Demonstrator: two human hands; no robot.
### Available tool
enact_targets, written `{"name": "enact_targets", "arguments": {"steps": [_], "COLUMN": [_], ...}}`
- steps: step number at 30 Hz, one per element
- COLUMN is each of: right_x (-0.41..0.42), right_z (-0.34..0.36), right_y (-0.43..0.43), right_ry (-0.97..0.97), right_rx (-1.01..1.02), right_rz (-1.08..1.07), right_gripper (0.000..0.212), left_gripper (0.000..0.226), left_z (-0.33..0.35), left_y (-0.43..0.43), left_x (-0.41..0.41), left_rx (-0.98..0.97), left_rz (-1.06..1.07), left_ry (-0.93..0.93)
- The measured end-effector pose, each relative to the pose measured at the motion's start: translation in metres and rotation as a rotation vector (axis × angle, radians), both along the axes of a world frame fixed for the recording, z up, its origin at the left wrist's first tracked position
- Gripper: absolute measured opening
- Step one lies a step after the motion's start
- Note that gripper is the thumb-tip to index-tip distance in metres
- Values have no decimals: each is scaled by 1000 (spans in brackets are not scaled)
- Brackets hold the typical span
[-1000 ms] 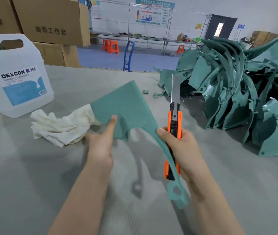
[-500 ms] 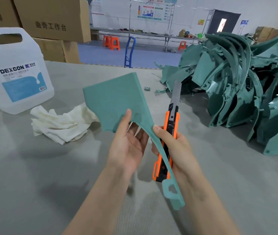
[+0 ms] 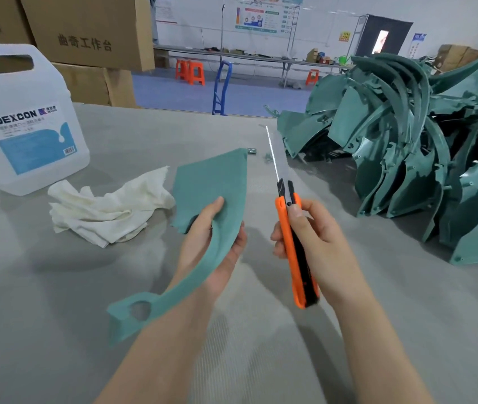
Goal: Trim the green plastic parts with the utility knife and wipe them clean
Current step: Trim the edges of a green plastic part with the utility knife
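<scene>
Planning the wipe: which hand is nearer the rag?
Left. Left hand, holding the green part, sits just right of the rag; right hand, holding the knife, is farther right.

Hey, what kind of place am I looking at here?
Probably a factory finishing area: a heap of green plastic parts on a grey worktable, stacked cardboard boxes, and orange stools by a long bench behind.

Bright even light, soft shadows, wide-angle warp
</scene>
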State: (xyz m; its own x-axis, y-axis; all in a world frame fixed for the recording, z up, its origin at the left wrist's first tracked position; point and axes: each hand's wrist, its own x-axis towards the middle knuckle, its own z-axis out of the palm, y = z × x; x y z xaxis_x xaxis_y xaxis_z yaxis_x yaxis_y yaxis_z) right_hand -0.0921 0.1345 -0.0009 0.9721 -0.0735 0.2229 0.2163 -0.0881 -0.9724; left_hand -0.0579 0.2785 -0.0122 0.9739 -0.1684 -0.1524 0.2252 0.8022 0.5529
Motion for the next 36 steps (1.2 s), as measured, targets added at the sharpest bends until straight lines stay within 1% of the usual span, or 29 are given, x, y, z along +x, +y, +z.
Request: {"name": "enact_targets", "arguments": {"steps": [3, 5, 8, 11, 14, 20, 26, 36], "right_x": [4, 6, 8, 12, 14, 15, 15, 14], "right_z": [-4, -8, -13, -17, -20, -23, -22, -23], "right_y": [-6, -5, -2, 0, 0, 1, 2, 2], "right_ry": [17, 39, 16, -24, -31, -38, -44, -59], "right_rx": [-52, -46, -58, -71, -94, -123, -116, -131], "right_rz": [-22, -59, -142, -230, -263, -257, -233, -186], "right_gripper": [17, 24, 39, 43, 47, 44, 40, 43], "left_gripper": [2, 2, 9, 14, 11, 3, 10, 11], "left_z": [3, 4, 5, 6, 6, 5, 1, -2], "left_y": [-1, 0, 0, -2, -4, -5, -4, -5], "left_x": [-1, -2, -4, -5, -7, -6, -3, -2], "left_rx": [-6, -4, 16, 3, -32, -62, -24, -57], "left_rz": [-37, -62, -106, -128, -140, -160, -123, -115], "left_ry": [-8, -26, -34, -14, 6, -25, -135, -154]}}
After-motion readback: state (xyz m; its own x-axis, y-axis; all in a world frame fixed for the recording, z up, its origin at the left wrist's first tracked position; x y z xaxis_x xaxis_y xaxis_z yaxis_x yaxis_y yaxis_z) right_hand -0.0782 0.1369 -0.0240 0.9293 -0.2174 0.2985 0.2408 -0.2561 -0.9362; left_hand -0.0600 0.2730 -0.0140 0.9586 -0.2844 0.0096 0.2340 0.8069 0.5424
